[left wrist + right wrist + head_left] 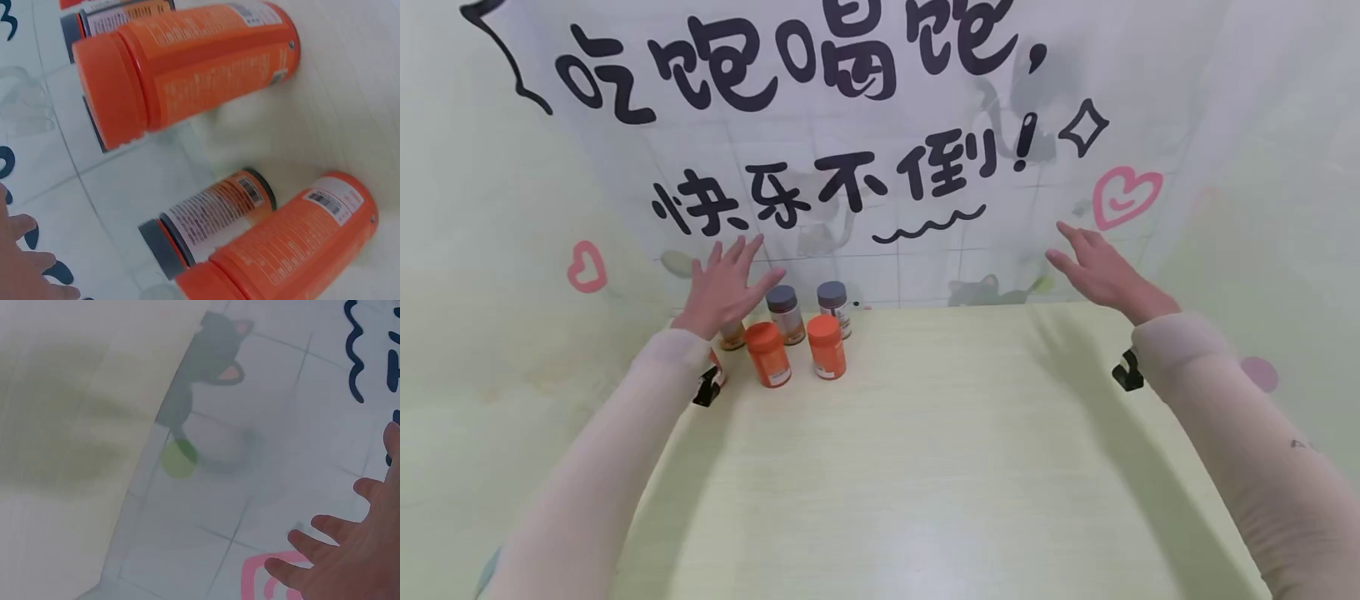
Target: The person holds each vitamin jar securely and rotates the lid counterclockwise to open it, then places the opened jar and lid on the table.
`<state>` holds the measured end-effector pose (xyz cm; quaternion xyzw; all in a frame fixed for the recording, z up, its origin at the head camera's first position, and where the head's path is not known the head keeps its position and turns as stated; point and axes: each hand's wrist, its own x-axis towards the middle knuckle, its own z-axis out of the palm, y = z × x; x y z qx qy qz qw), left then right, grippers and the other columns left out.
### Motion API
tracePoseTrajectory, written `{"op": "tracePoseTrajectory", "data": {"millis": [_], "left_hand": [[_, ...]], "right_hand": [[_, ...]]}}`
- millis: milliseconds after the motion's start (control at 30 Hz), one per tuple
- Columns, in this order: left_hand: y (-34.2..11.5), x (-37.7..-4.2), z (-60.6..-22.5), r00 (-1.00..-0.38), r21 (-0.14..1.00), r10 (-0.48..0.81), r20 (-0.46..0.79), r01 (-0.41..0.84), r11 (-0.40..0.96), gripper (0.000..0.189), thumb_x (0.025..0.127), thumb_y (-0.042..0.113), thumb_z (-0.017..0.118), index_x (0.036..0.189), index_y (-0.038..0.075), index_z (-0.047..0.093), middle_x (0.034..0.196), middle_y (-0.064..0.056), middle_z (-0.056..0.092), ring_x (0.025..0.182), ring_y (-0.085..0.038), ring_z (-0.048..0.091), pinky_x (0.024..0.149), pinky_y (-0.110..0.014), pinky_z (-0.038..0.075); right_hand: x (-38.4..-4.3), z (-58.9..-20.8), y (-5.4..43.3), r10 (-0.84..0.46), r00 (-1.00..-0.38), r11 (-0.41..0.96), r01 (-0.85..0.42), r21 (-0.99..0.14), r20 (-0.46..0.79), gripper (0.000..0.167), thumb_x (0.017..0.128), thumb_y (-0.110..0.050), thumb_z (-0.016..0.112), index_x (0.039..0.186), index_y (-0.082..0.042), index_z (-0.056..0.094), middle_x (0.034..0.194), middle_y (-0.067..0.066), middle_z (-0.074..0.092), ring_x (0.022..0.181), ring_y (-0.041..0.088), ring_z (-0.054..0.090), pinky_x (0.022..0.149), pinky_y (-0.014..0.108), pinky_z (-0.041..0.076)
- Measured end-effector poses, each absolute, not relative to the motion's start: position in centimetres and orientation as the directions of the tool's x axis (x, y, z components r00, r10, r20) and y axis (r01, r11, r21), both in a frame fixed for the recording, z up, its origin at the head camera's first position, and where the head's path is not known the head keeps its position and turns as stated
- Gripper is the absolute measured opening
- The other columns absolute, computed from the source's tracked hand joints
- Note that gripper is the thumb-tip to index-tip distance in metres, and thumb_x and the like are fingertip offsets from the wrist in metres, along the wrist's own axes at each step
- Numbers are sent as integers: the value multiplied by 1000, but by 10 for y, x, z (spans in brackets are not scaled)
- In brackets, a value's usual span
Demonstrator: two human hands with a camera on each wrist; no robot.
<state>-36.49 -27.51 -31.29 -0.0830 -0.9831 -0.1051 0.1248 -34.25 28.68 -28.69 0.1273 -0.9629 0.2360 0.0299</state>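
My left hand (724, 285) hovers with fingers spread above a group of bottles at the table's back left, holding nothing. Two orange bottles (768, 358) (828, 350) with orange lids stand upright in front. Behind them are two bottles with dark lids (787, 318) (836, 312) and printed labels. Another bottle (732, 337) is partly covered by this hand, and a reddish one shows beside the wrist. In the left wrist view an orange bottle (212, 65) looms large, labels readable as blurred print. My right hand (1101, 273), fingers extended, is raised over the back right and grips nothing.
The pale wood-patterned table (925, 450) ends against a white curtain-like sheet (917, 275) printed with large dark characters, hearts and a cat shape. Black wrist mounts (706, 387) (1127, 372) hang under both sleeves. Shadows of both arms fall across the tabletop.
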Motion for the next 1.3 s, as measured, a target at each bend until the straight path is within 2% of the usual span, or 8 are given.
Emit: {"op": "tracePoseTrajectory", "data": {"millis": [200, 433, 667, 867, 1033, 1133, 1300], "left_hand": [[-254, -346, -311, -920, 297, 166, 354, 279, 913, 87, 92, 75, 36, 161, 27, 13, 167, -14, 16, 153, -46, 10, 118, -71, 5], [-226, -323, -323, -897, 500, 139, 419, 356, 789, 81, 94, 64, 49, 159, 27, 19, 166, -1, 24, 152, -32, 24, 119, -61, 23], [-203, -306, -349, -866, 629, 111, 488, 437, 642, 73, 93, 45, 63, 153, 14, 35, 158, -9, 40, 145, -32, 38, 117, -55, 32], [-193, -299, -377, -903, 741, 75, 424, 393, 544, 75, 93, 44, 66, 153, 13, 33, 158, -11, 39, 146, -32, 37, 116, -55, 35], [-189, -298, -393, -930, 778, 41, 366, 330, 535, 78, 90, 46, 68, 153, 17, 32, 158, -8, 38, 145, -31, 38, 115, -51, 37], [-187, -300, -399, -952, 809, 21, 306, 271, 521, 80, 90, 41, 70, 154, 17, 29, 159, -9, 35, 147, -30, 36, 118, -50, 35], [-180, -301, -404, -989, 870, -1, 148, 130, 475, 87, 90, 19, 71, 157, 17, 17, 160, -13, 31, 148, -32, 34, 119, -51, 32]], "right_hand": [[-332, -290, 270, -250, -952, 771, -305, -560, 173, 75, 104, -53, 32, 160, -10, 7, 165, 24, 13, 152, 46, 12, 119, 66, 11], [-314, -303, 251, -266, -952, 711, -300, -636, 153, 72, 104, -54, 32, 161, -19, 7, 165, 21, 17, 149, 45, 25, 114, 70, 21], [-297, -320, 238, -286, -948, 647, -301, -701, 142, 68, 104, -52, 34, 161, -26, 7, 164, 19, 22, 146, 45, 30, 111, 70, 29], [-289, -337, 232, -312, -938, 581, -315, -750, 151, 63, 106, -48, 31, 161, -27, 7, 162, 22, 25, 132, 51, 46, 106, 70, 34], [-282, -353, 221, -323, -930, 548, -334, -767, 174, 60, 107, -44, 33, 160, -27, 11, 160, 21, 30, 127, 49, 52, 105, 68, 37], [-279, -362, 213, -338, -922, 534, -355, -767, 191, 60, 107, -42, 35, 160, -24, 15, 159, 20, 33, 132, 45, 49, 106, 66, 38], [-277, -374, 205, -359, -916, 518, -355, -778, 178, 59, 106, -42, 39, 159, -26, 18, 158, 16, 36, 145, 39, 38, 110, 65, 35]]}}
